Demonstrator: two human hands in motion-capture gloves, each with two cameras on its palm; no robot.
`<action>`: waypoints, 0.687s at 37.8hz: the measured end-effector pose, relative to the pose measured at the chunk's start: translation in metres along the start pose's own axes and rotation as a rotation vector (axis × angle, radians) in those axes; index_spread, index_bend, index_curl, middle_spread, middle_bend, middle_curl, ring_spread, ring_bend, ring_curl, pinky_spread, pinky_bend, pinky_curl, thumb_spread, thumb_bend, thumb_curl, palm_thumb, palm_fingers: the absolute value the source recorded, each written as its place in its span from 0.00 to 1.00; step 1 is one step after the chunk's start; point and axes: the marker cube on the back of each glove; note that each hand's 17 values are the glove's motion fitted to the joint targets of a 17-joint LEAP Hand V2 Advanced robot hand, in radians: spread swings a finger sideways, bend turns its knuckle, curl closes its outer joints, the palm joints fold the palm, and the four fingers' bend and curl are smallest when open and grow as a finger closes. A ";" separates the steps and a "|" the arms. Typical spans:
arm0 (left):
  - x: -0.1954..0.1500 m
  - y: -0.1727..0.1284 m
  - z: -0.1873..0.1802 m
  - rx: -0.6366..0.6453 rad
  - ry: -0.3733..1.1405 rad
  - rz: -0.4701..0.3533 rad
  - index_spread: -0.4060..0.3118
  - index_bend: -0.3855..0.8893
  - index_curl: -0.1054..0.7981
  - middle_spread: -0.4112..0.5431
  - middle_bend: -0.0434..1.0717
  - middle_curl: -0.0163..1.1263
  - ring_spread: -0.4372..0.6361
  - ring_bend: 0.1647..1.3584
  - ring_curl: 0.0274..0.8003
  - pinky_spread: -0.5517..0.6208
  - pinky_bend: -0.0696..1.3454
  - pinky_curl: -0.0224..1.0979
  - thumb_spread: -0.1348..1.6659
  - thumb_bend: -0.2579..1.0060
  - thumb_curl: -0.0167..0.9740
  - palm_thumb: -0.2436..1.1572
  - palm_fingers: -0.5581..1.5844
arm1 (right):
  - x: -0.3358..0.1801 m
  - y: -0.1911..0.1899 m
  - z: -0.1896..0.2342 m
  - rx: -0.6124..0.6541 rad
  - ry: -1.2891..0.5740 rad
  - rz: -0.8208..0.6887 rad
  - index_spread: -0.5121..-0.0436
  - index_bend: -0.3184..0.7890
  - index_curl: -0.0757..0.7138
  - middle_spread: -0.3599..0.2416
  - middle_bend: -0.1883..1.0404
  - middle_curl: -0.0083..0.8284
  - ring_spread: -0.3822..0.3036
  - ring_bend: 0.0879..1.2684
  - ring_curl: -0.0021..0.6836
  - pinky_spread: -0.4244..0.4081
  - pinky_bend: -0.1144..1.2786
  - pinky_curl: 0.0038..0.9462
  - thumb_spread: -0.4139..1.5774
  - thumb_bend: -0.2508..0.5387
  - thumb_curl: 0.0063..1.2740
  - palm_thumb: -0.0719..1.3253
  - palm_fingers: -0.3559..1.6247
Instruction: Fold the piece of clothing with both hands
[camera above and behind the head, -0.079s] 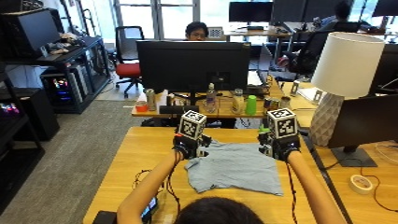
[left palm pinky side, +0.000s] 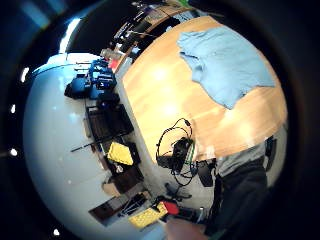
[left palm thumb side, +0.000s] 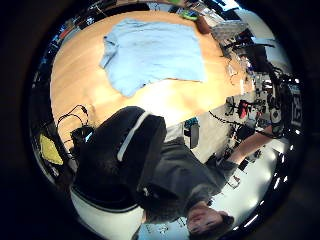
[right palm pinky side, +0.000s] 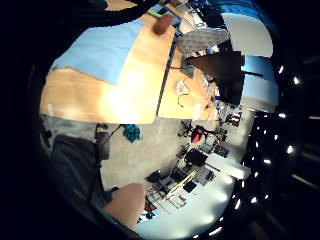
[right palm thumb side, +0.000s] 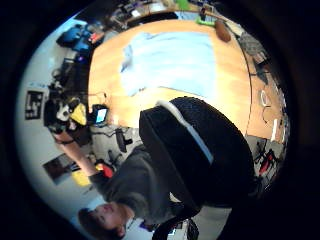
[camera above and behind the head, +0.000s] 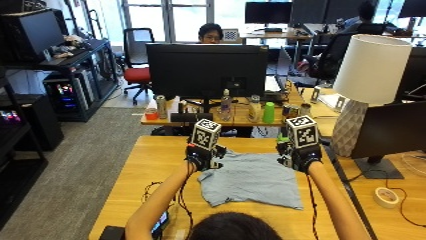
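A light blue T-shirt (camera above and behind the head: 249, 180) lies spread flat on the wooden table (camera above and behind the head: 150, 165) in front of me. My left hand (camera above and behind the head: 200, 160) hovers above its far left corner and my right hand (camera above and behind the head: 299, 159) above its far right corner. Neither touches the cloth. All the palm views look down from a distance at the T-shirt (left palm pinky side: 225, 65) (left palm thumb side: 150, 50) (right palm pinky side: 97, 50) (right palm thumb side: 175, 60) lying untouched on the wood. No fingers curl into those views and nothing is held.
A white lamp (camera above and behind the head: 369, 85) and a dark monitor (camera above and behind the head: 393, 130) stand at the table's right side, with a tape roll (camera above and behind the head: 387, 196) near them. Black cables (camera above and behind the head: 156, 192) lie left of the shirt. Another desk with a large monitor (camera above and behind the head: 206, 70) stands beyond the far edge.
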 end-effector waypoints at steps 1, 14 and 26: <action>0.000 -0.001 0.001 -0.005 -0.004 -0.006 0.52 0.38 0.17 0.56 0.18 0.07 0.60 0.27 0.12 0.69 0.32 0.12 0.41 0.24 0.06 0.25 0.34 | 0.001 0.000 0.000 0.000 0.001 0.001 0.59 0.41 0.20 0.51 0.33 0.12 0.55 0.23 0.16 0.65 0.41 0.16 0.53 0.51 0.03 0.22 0.39; -0.001 -0.007 0.009 -0.042 -0.024 -0.033 0.50 0.41 0.25 0.61 0.21 0.15 0.70 0.35 0.22 0.80 0.36 0.21 0.61 0.20 0.14 0.26 0.30 | 0.026 -0.003 0.011 -0.006 0.016 0.063 0.37 0.39 0.28 0.47 0.35 0.26 0.55 0.27 0.29 0.72 0.43 0.26 0.76 0.45 0.06 0.22 0.35; -0.003 -0.005 0.009 -0.037 0.012 -0.037 0.50 0.40 0.30 0.63 0.21 0.20 0.71 0.39 0.26 0.82 0.38 0.25 0.63 0.18 0.19 0.24 0.28 | 0.048 0.001 0.031 -0.007 0.007 0.060 0.35 0.38 0.31 0.47 0.35 0.34 0.52 0.33 0.37 0.71 0.42 0.30 0.81 0.41 0.09 0.25 0.37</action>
